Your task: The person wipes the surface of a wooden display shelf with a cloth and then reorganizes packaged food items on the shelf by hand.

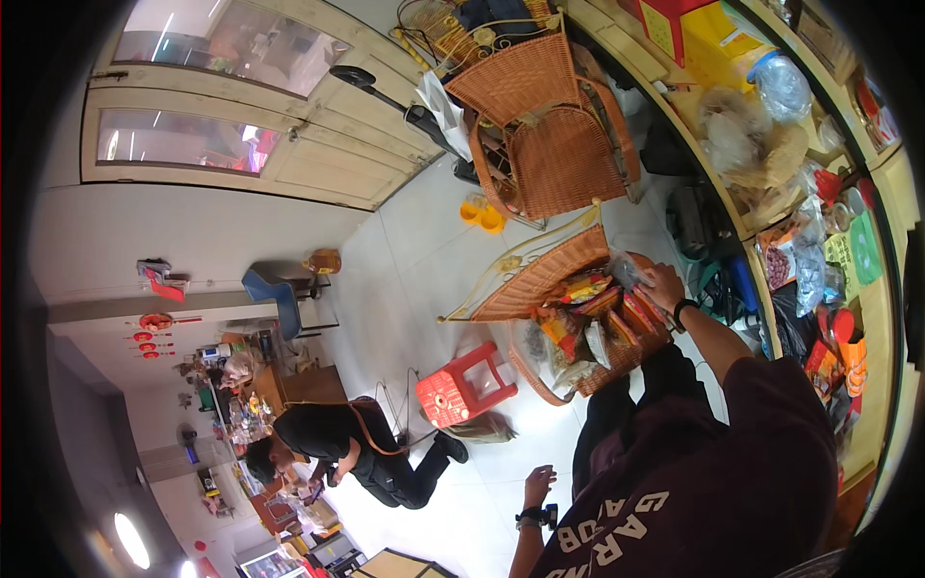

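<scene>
My right hand (661,287), with a black band at its wrist, reaches over a woven rattan armchair (553,282). Its fingers touch a clear plastic bag (627,269) by the armrest; whether they grip it is hidden. Several red and yellow snack packets (584,287) lie heaped on the seat, beside a white packet (597,344) and clear bags (574,372). Away from the chair, my left hand (539,482) hangs over the floor tiles, empty, its fingers loosely apart. A dark watch-like device is strapped at that wrist.
A second rattan armchair (567,155) stands beyond the first. A red plastic stool (462,386) is near its side. Another person (361,451) bends over a cluttered table. Shelves (748,209) packed with bags and packets run along my right. Yellow cups (482,214) sit on the floor.
</scene>
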Demonstrator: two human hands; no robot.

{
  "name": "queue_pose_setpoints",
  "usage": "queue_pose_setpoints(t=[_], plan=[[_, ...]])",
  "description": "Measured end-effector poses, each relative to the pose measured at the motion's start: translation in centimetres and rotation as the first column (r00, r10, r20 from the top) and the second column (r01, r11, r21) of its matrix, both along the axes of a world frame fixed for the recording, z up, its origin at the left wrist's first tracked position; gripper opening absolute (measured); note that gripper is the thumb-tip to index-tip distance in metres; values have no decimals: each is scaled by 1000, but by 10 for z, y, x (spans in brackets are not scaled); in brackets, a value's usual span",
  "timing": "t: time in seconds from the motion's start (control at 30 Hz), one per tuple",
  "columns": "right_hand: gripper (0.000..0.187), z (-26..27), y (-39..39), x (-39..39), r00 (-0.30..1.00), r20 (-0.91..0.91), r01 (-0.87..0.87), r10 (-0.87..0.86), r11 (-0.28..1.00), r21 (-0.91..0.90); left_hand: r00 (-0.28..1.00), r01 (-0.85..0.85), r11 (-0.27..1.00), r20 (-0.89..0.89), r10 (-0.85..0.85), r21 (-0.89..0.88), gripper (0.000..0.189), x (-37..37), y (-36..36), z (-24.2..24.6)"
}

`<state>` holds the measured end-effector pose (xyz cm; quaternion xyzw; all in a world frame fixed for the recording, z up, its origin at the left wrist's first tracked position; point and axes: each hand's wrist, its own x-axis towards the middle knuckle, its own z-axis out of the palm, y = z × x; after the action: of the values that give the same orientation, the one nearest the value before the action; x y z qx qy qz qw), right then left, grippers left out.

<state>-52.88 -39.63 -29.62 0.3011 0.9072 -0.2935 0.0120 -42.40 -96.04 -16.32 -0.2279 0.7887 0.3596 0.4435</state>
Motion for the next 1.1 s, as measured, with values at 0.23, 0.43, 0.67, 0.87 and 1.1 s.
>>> queue_pose_setpoints(t=[0.23, 0.43, 0.67, 0.87, 1.1], plan=[[21, -11, -1, -23, 973, 224, 61, -52, 998, -34, 990, 114, 992, -88, -110, 50, 31, -24, 25, 0], [8, 15, -10, -16, 986, -159, 48, -48, 999, 0, 984, 104, 989, -156, -87, 107, 27, -45, 32, -9], [11, 46, -21, -13, 952, -301, -59, 48, 998, -26, 985, 153, 981, -98, -141, 123, 29, -66, 13, -33], [39, 29, -1, -21, 978, -198, 100, -69, 983, 154, 955, 278, 952, -140, -260, 127, 30, -100, 16, -37], [26, -1, -6, -8, 958, 272, 72, -92, 994, 83, 941, 307, 942, -187, -281, 132, 28, -113, 24, -10]])
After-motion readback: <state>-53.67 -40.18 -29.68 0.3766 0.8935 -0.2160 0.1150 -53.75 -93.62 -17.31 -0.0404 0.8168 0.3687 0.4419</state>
